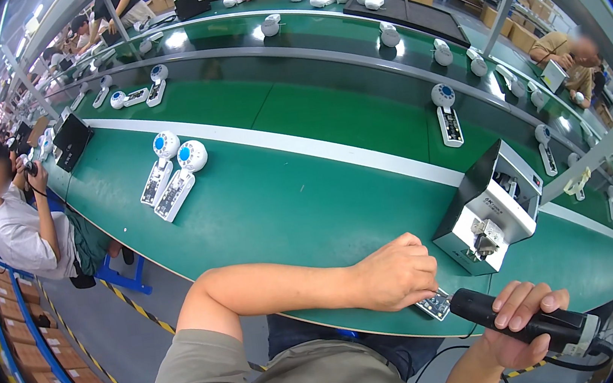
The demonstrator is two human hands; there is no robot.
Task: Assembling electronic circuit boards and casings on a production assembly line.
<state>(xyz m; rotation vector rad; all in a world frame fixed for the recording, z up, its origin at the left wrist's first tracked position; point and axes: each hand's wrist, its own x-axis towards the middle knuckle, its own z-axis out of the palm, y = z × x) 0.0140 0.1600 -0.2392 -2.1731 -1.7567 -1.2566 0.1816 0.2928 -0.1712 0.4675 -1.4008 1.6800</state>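
Observation:
My right hand (522, 322) is wrapped around a black electric screwdriver (479, 309), its cable trailing off at the lower right. The bit points left at a small white-cased device with an exposed circuit board (434, 306), close to the table's near edge. Over the far end of that device, my left hand (397, 273) is closed, with the fingertips bent down next to the bit. Whatever those fingertips pinch is hidden, as is the device's covered end. Just beyond stands a white and black screw feeder (486, 209) with a metal mechanism on its front.
Two white round-headed devices (182, 175) with bare boards lie left on the green table (272, 218). Past a white strip, a conveyor belt (329, 124) carries another such device (448, 116). A seated co-worker (30, 223) is at the left; stacked cartons (32, 340) stand below.

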